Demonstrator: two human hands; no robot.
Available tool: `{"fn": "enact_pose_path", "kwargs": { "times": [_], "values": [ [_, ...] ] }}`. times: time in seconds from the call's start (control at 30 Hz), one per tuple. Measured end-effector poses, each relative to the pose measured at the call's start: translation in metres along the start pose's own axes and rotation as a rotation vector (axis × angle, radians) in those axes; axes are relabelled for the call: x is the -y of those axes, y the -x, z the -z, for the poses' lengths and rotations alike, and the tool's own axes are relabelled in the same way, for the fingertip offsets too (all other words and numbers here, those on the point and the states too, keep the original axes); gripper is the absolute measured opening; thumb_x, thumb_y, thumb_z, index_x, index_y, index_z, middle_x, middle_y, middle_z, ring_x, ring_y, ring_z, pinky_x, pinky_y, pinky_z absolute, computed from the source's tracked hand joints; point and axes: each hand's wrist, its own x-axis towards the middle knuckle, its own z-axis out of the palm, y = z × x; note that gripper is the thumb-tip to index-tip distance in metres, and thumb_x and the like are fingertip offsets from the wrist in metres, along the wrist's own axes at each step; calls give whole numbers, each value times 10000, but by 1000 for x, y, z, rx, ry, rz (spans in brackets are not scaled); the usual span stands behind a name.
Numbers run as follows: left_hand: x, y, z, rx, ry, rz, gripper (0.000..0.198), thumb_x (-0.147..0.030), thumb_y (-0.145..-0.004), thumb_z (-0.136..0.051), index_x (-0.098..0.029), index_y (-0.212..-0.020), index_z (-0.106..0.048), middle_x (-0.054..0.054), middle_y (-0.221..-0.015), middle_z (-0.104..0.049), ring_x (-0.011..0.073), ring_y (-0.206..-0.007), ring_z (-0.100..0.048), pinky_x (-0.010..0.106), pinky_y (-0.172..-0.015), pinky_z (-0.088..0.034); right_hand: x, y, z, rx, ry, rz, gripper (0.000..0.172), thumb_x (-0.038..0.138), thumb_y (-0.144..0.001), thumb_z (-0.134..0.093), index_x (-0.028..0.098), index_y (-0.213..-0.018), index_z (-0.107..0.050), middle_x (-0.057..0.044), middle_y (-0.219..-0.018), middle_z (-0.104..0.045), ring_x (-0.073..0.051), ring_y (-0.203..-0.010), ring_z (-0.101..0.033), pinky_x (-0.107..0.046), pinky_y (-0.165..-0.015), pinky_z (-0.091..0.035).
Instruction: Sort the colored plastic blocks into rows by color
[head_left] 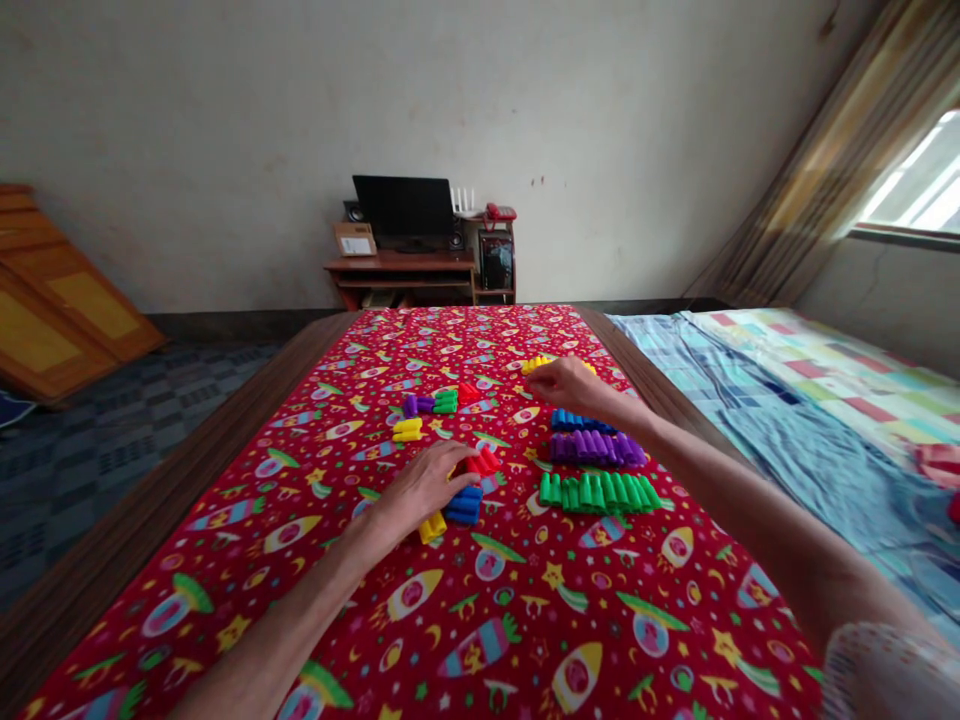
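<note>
My left hand (429,482) is low over a small group of plastic pieces at the middle of the table, thumb and fingers closed around the near end of some red tube-like pieces (484,461). Beside its thumb lie blue pieces (463,506), and yellow pieces (433,527) stick out below the palm. My right hand (561,381) reaches farther out, its fingers pinched together by a row of yellow pieces (535,366). The hand partly covers that row, and what its fingertips hold cannot be made out.
Rows of blue (571,420), purple (598,448) and green pieces (600,492) lie under and beside my right forearm. Left of centre are smaller yellow (407,430), purple (418,405), green (445,402) and red groups (468,393). A red patterned cloth (375,640) covers the table; a bed (750,370) adjoins at right.
</note>
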Motion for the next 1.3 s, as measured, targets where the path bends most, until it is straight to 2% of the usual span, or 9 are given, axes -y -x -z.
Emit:
{"fn": "enact_pose_path", "kwargs": {
  "times": [0.1, 0.17, 0.3, 0.43, 0.53, 0.63, 0.77, 1.1, 1.3],
  "values": [
    [-1, 0, 0, 2, 3, 22, 297, -296, -830, -659, -247, -1123, -682, 53, -1107, -725, 228, -1052, -663, 357, -948, -512, 19, -3, -16, 114, 44, 215, 210, 185, -894, -496, 130, -867, -697, -47, -768, -659, -93, -634, -486, -233, -603, -322],
    [-4, -1, 2, 24, -7, 60, 305, -268, -820, -671, -243, -1124, -686, 62, -1113, -727, 230, -1048, -668, 361, -955, -509, 11, -8, -17, 99, 96, 172, 213, 187, -912, -503, 136, -956, -704, -77, -862, -697, -112, -709, -548, -234, -656, -366],
    [-13, -3, 7, 53, -25, 109, 350, -225, -798, -692, -200, -1147, -682, 99, -1143, -719, 252, -1074, -664, 372, -959, -512, -42, -20, 3, 71, 143, -18, 270, 124, -897, -520, 120, -1097, -701, -105, -1023, -723, -163, -893, -639, -250, -770, -434],
    [-13, -5, 8, 32, -17, 95, 387, -227, -768, -718, -218, -1152, -678, 84, -1158, -713, 253, -1082, -658, 371, -958, -512, -94, -24, 17, 309, 164, -77, 388, 133, -808, -672, 112, -1196, -664, -141, -1162, -693, -224, -1019, -648, -298, -858, -485],
    [-11, -8, 6, 33, -28, 97, 444, -242, -745, -741, -227, -1181, -661, 71, -1128, -717, 246, -1042, -666, 363, -930, -520, -111, -24, 12, 396, 158, -72, 436, 123, -809, -671, 108, -1243, -637, -150, -1226, -666, -232, -1077, -637, -321, -912, -487],
    [-13, -11, 5, 39, -48, 103, 502, -269, -721, -765, -241, -1208, -648, 63, -1093, -717, 250, -1011, -666, 364, -906, -522, -114, -24, 4, 422, 165, -75, 486, 116, -793, -687, 126, -1275, -624, -146, -1266, -649, -251, -1127, -620, -349, -955, -477],
    [-19, -15, 6, 67, -69, 128, 521, -278, -697, -781, -224, -1200, -656, 78, -1083, -712, 272, -1000, -667, 374, -902, -521, -115, -25, -1, 432, 159, -90, 453, 79, -792, -672, 135, -1241, -656, -138, -1246, -665, -248, -1107, -635, -351, -947, -486],
    [-18, -15, 3, 56, -106, 119, 488, -217, -723, -749, -217, -1197, -635, 84, -1133, -701, 261, -1033, -663, 369, -916, -519, -115, -22, -1, 399, 112, -49, 399, 63, -803, -629, 126, -1194, -682, -107, -1101, -731, -183, -948, -678, -243, -799, -501],
    [-18, -14, 3, 69, -100, 123, 482, -209, -729, -742, -214, -1199, -635, 86, -1138, -693, 262, -1031, -660, 375, -918, -517, -114, -15, -7, 246, 135, -19, 321, 64, -771, -589, 139, -1041, -746, -81, -981, -758, -177, -856, -675, -225, -743, -476]
  ]
}}
